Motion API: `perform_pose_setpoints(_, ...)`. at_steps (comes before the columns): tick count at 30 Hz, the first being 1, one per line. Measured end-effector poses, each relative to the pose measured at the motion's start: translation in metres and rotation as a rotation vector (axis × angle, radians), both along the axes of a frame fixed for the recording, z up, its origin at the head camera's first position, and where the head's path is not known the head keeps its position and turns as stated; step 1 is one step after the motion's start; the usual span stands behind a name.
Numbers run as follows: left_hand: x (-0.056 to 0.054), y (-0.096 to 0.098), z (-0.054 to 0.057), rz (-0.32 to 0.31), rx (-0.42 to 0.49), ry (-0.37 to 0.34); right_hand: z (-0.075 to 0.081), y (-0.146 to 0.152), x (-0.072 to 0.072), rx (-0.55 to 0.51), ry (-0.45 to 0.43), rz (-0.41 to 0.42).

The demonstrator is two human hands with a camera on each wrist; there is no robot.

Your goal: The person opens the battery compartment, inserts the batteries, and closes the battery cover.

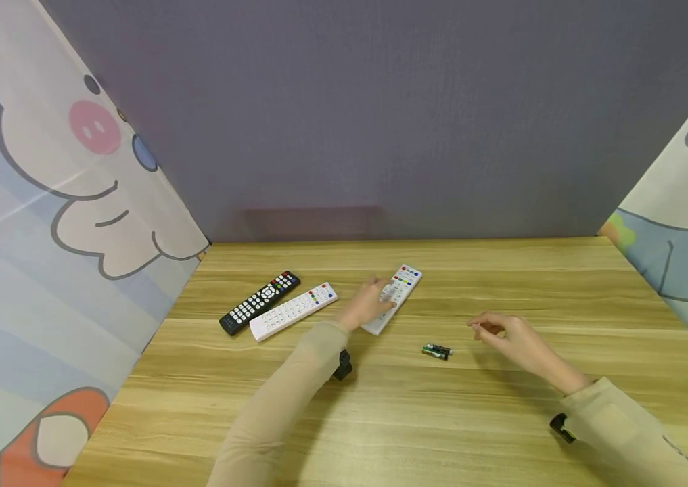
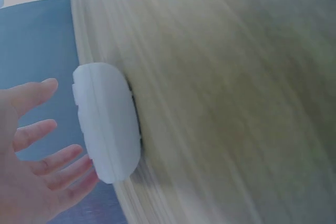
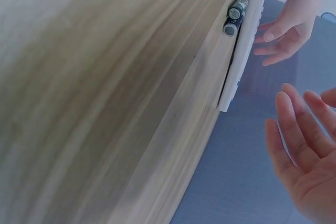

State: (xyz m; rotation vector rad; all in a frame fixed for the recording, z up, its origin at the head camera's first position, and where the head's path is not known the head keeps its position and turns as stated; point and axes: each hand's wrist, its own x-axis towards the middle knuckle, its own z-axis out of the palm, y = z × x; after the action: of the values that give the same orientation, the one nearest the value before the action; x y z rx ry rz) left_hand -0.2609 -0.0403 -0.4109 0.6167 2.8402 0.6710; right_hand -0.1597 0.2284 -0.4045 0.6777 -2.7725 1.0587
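Note:
A white remote control (image 1: 401, 287) with small coloured keys lies slanted on the table, and my left hand (image 1: 370, 302) hovers over its left side, covering some of its keys. In the left wrist view the fingers (image 2: 58, 163) are spread and relaxed beside the near end of the white remote (image 2: 107, 124). Two small green-and-black batteries (image 1: 437, 351) lie side by side, just below and right of that remote. To their right my right hand (image 1: 505, 333) is raised above the table, fingers loosely bent and holding nothing; its palm shows in the right wrist view.
Left of my left hand, a black remote (image 1: 260, 302) and a second white remote (image 1: 293, 311) lie side by side. A grey panel (image 1: 344, 122) rises along the table's back edge. Cartoon-printed sheets (image 1: 63, 203) flank the wooden table (image 1: 417, 433).

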Motion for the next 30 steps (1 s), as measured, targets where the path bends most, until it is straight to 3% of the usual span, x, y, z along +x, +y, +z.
perform_pose_setpoints(15, -0.001, 0.005, -0.010, -0.029, -0.097, 0.040, -0.001, -0.001, -0.003, -0.012, -0.024, 0.037)
perform_pose_setpoints(30, -0.003, 0.005, -0.007, 0.001, -0.107, 0.030, -0.004, -0.006, -0.010, 0.004, -0.034, 0.026)
